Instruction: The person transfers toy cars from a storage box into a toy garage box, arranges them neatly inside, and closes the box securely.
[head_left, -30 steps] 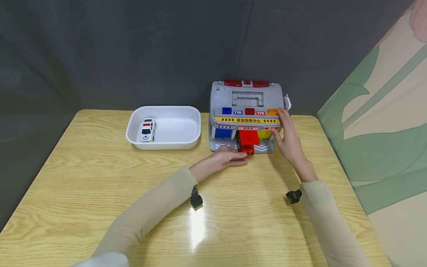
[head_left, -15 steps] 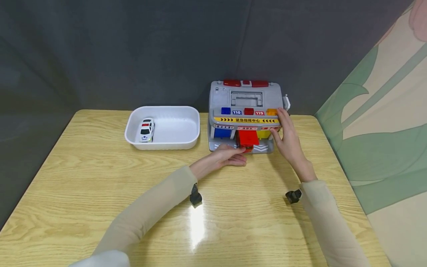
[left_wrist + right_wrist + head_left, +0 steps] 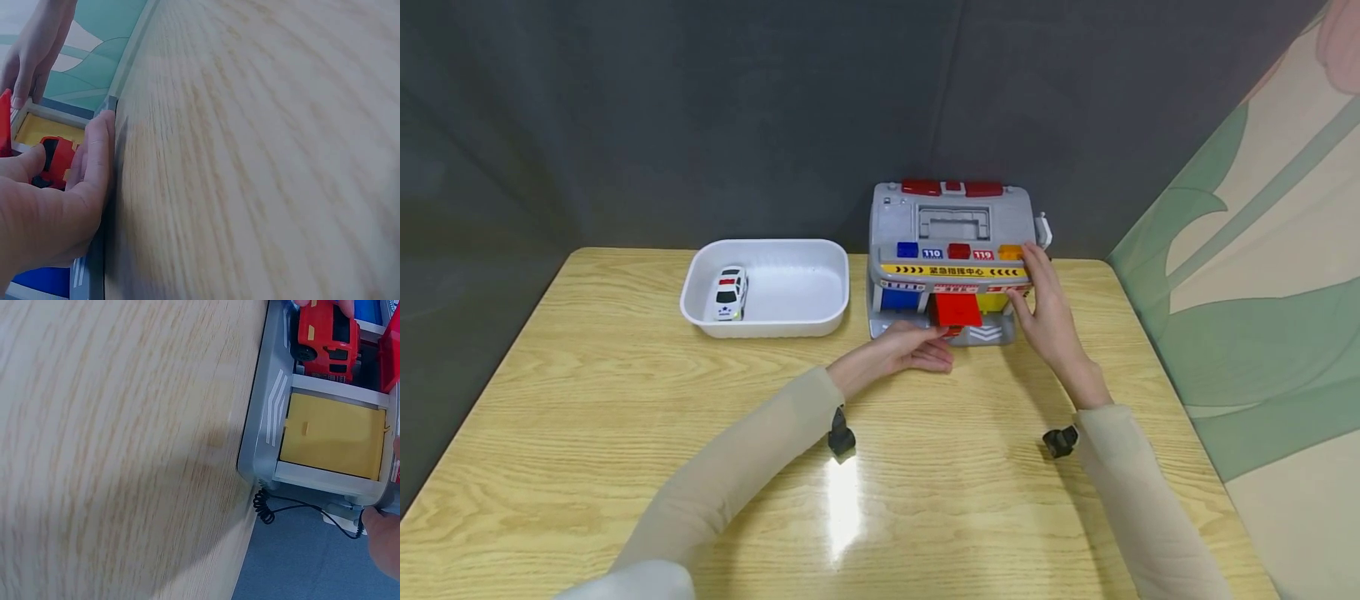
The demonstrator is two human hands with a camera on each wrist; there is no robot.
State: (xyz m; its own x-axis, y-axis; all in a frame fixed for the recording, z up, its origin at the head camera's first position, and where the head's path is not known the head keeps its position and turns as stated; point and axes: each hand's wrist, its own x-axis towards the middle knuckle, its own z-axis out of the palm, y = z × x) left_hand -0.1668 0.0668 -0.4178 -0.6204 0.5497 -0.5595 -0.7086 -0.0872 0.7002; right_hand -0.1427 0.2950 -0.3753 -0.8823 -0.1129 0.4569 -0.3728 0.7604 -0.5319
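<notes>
At the far left of the wooden table [image 3: 940,483], a white tray [image 3: 797,292] stands near the back edge, with a white toy police car [image 3: 730,293] lying at its left end. Dark fabric [image 3: 760,125] hangs behind.

To the right of the tray, the left hand [image 3: 910,348] reaches in from the front and grasps a red toy vehicle [image 3: 328,340] between thumb and fingers. The vehicle sits in the middle bay of a grey toy garage [image 3: 951,271], partly under a raised red door [image 3: 958,310], its front end facing outward. A blue door [image 3: 900,298] fills the bay to the left of it, and a yellow door [image 3: 334,437] closes the bay to the right.

The right hand [image 3: 1052,321] grips the garage's front right corner, thumb below the orange block [image 3: 1011,252]. A coiled black cord [image 3: 264,506] hangs beside that end. Farther right is a pale wall covering [image 3: 1285,333] with green leaf shapes.
</notes>
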